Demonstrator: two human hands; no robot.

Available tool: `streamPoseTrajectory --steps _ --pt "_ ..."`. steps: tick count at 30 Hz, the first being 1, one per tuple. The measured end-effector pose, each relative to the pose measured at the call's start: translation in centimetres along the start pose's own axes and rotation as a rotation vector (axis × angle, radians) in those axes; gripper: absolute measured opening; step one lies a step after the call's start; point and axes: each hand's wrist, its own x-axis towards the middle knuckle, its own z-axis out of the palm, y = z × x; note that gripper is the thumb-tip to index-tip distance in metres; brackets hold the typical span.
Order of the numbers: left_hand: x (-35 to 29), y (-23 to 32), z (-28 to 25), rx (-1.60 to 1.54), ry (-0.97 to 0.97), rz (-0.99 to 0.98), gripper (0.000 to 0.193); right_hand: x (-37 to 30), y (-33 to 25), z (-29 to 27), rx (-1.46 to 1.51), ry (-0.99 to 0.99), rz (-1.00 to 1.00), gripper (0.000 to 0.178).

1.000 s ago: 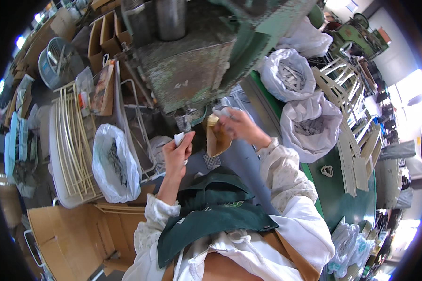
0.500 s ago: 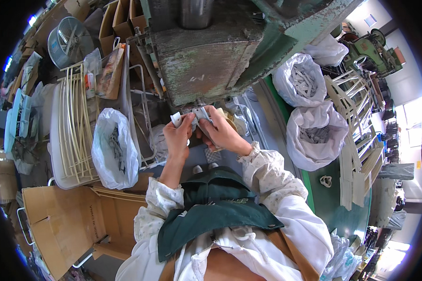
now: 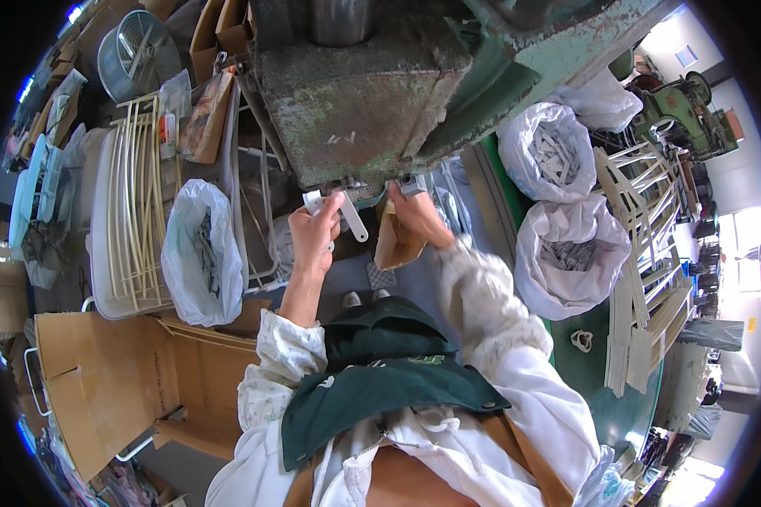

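My left hand (image 3: pixel 313 238) is closed on a white flat strip (image 3: pixel 353 221) with a hole at its lower end, held just in front of the machine. Another white end (image 3: pixel 313 201) sticks out on the other side of the fingers. To the right, my right hand (image 3: pixel 418 215) reaches in at the lower edge of the green, worn press (image 3: pixel 355 122). Its fingertips are at a small grey metal piece (image 3: pixel 413 182); the press partly hides them, so whether they grip it cannot be made out. A brownish-yellow sheet-like piece (image 3: pixel 397 241) hangs below this hand.
A white bag of grey strips (image 3: pixel 173 253) stands on the left beside a bin (image 3: pixel 101 228) with pale rods. On the right, two more white bags (image 3: pixel 520 160) (image 3: pixel 524 270) hold grey pieces beside stacked pale slats (image 3: pixel 643 313). An open cardboard box (image 3: pixel 101 380) is at lower left.
My hands have moved apart. The left keeps the white strip, now showing its holed end, while the right has gone to the press's lower edge. The view has shifted slightly.
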Motion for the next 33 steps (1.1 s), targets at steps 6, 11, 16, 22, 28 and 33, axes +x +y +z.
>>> streamPoseTrajectory --steps 6,11,16,22,28,33 --pt "-0.3 -0.8 0.3 0.03 0.056 0.035 0.013 5.5 5.7 8.5 -0.401 -0.302 -0.183 0.022" --pt "-0.1 -2.0 -0.3 0.04 0.119 -0.022 0.015 6.4 7.1 11.3 -0.525 -0.294 -0.192 0.022" --pt "-0.8 -2.6 -1.9 -0.02 0.02 -0.098 0.019 5.7 8.1 12.1 -0.535 -0.275 -0.216 0.023" --pt "-3.4 -1.2 -3.2 -0.235 -0.118 -0.213 0.04 5.5 10.0 11.5 -0.43 -0.144 -0.301 0.024" --pt "-4.6 -1.0 -6.9 0.209 -0.089 -0.259 0.03 2.9 -6.5 -0.7 0.633 -0.478 0.323 0.026" --pt "-3.7 -1.0 -6.2 0.3 -0.235 0.063 0.019 3.6 -8.7 -2.9 0.488 -0.713 0.424 0.024"
